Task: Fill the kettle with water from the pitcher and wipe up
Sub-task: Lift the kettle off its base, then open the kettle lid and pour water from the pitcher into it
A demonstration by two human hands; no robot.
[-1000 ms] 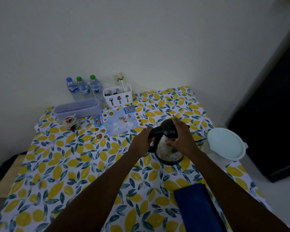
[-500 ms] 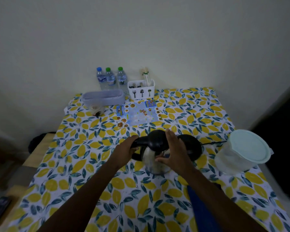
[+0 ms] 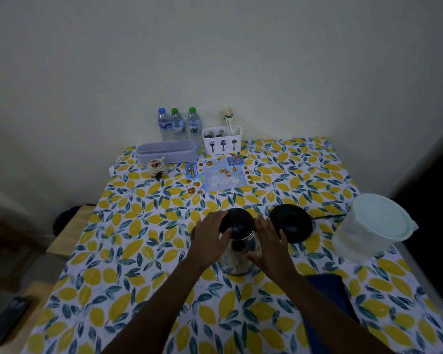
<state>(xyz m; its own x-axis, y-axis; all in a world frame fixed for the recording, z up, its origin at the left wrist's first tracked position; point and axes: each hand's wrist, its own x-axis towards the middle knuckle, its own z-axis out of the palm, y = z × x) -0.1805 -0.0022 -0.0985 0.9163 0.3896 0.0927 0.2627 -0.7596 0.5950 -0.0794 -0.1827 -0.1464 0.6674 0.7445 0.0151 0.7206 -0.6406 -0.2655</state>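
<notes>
I have my left hand (image 3: 210, 238) and right hand (image 3: 271, 247) cupped on either side of the kettle (image 3: 238, 241), which stands on the tablecloth (image 3: 128, 251) beside its base (image 3: 290, 226), lid shut. By my reading nothing is poured yet: the pitcher (image 3: 371, 228) sits lidded to the right, the blue cloth (image 3: 325, 297) unused

Your kettle (image 3: 237, 247) stands on the surface (image 3: 128, 241) between your left hand (image 3: 210, 240) and right hand (image 3: 271, 247); its base (image 3: 290, 226) sits just right of it; the pitcher (image 3: 371, 228) stands further right; the cloth (image 3: 327, 302) lies near you, right of your right forearm; bottles (image 3: 177, 123) and cutlery holder (image 3: 221, 140) line the far edge.
</notes>
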